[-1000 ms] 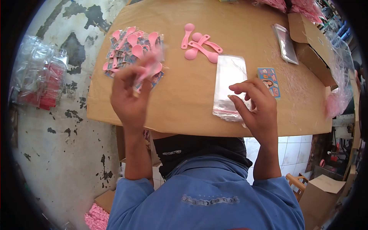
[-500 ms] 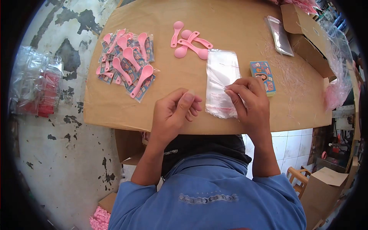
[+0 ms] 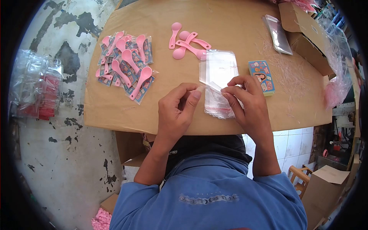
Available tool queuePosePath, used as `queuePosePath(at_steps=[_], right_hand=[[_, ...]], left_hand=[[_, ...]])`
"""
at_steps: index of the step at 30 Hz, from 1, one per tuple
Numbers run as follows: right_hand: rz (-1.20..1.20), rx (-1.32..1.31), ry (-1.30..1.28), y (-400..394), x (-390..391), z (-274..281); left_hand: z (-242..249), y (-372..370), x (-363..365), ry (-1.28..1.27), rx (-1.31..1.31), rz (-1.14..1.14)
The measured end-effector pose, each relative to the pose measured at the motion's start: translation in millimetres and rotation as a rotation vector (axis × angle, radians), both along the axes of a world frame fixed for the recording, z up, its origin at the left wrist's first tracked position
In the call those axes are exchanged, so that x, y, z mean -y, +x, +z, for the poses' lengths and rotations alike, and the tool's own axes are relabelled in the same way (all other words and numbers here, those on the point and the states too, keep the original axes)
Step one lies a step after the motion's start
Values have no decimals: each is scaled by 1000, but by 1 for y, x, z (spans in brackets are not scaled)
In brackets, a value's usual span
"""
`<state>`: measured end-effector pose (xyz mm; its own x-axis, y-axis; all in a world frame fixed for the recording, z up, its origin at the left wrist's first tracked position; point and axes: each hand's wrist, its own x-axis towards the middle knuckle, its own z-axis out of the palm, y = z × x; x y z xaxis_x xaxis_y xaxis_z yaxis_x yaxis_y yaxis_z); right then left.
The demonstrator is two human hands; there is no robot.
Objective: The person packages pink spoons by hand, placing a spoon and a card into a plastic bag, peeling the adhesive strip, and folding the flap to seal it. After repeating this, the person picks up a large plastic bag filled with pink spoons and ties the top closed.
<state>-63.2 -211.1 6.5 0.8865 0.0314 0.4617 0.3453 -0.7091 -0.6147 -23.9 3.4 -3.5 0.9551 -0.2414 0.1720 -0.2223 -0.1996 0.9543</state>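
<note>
My left hand [image 3: 177,109] pinches the left edge of a clear plastic bag [image 3: 212,78], thumb against fingertips. On the bag's other side, my right hand [image 3: 250,102] grips it between thumb and index finger. This bag is partly lifted off a stack of clear bags [image 3: 220,110] lying flat beneath the hands. Just right of the stack, near my right knuckles, lies a pile of blue printed cards [image 3: 262,73]. Several loose pink spoons [image 3: 194,50] rest beyond the bags, one handle end close to the stack's top corner.
At the left of the brown-covered table [image 3: 111,115] is a heap of bagged spoons with cards [image 3: 130,61]. A cardboard box [image 3: 306,34] and another bundle of clear bags [image 3: 279,36] sit at the back right, beside scattered plastic strips [image 3: 289,78].
My left hand has moved right and up to the bags and now pinches one. The top bag has shifted slightly left and lifted between both hands.
</note>
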Motion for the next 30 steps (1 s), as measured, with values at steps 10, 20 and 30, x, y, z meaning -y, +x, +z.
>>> queuePosePath(at_steps=[10,20,30], right_hand=[[37,-127,-53,2,-1,1],[75,-186,-77,5,0,-2],[82,-230,8,6,5,-3]], left_hand=[[-8,0,0,118,149,-75],[-6,-1,-4,191,153,-121],[-10,-3,-6,237,174,-149]])
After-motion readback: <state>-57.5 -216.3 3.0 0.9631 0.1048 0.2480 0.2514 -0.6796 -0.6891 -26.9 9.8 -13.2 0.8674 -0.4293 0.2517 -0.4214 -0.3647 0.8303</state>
